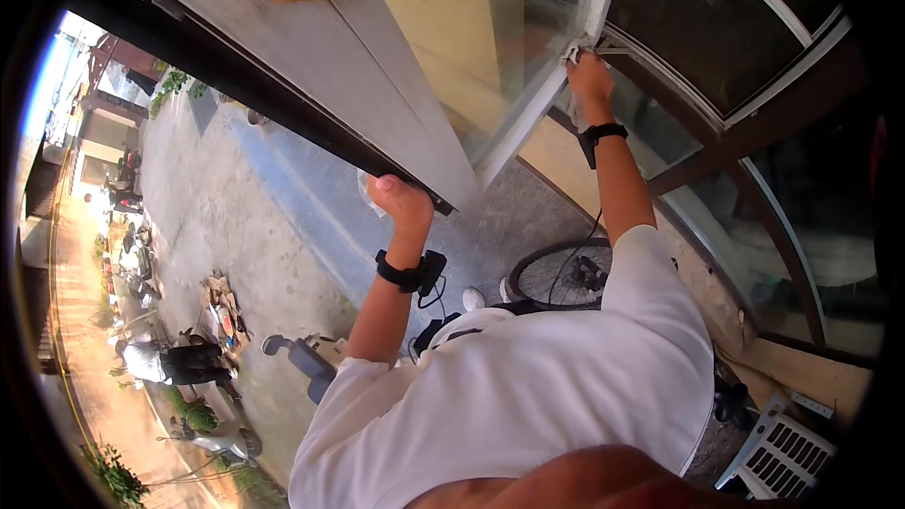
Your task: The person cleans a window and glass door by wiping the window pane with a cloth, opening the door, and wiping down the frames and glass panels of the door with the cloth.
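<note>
Through my feed, the window (pixel 521 66), clear glass in a white frame (pixel 535 113), stands ahead. My right hand (pixel 591 78) pinches a crumpled, off-white cloth (pixel 572 54) at that frame; my left hand (pixel 403 203) meets the grey board's (pixel 311 47) dark edge, its grip hidden, so I cannot tell.

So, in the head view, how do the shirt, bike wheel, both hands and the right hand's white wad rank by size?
1. Shirt
2. Wheel
3. Left hand and right hand: too alike to rank
4. Wad, partly hidden
</note>
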A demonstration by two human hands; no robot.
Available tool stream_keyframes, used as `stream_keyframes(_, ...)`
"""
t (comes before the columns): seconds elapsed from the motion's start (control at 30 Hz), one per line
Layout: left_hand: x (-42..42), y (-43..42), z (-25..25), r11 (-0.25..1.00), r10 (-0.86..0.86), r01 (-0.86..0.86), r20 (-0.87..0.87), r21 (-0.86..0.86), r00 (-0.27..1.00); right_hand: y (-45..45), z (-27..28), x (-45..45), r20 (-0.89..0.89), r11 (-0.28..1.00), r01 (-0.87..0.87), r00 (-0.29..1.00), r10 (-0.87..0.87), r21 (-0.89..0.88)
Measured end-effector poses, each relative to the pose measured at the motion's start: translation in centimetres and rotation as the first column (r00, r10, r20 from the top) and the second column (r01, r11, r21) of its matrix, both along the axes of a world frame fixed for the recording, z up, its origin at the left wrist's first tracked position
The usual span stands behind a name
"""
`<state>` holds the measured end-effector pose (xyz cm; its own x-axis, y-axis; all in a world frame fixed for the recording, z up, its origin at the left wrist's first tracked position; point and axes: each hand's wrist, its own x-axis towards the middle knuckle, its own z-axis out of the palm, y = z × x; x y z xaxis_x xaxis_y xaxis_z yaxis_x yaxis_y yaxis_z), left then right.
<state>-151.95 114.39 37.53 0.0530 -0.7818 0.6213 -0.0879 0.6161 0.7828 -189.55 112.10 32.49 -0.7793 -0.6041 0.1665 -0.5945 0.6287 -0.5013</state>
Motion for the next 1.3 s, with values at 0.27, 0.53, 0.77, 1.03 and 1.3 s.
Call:
stream_keyframes(0.27,-1.1,-0.2,0.8,0.993,0.102,-0.107,-0.080,-0.059,0.992,4.1,0.2,8.5,-0.047,0.994,-0.113,0.993,0.113,-0.008)
stream_keyframes(0.53,-1.3,0.8,1.3,0.995,0.091,-0.093,-0.056,-0.039,0.994,1.7,0.3,2.4,0.063,0.998,-0.063,0.996,0.063,-0.016)
stream_keyframes(0.77,-1.4,0.6,1.3,0.992,0.116,-0.118,-0.046,-0.039,0.992,2.2,2.8,2.1,0.071,0.987,-0.115,0.992,0.108,0.116)
stream_keyframes(1.03,-1.9,0.5,1.2,0.983,0.181,-0.184,-0.068,-0.027,0.981,5.3,0.4,7.3,0.041,0.971,-0.234,0.972,0.233,0.042)
stream_keyframes(1.3,-1.5,1.2,1.8,0.969,0.244,-0.245,0.027,0.015,0.969,2.2,1.6,2.0,0.077,0.987,-0.135,0.987,0.142,-0.087)
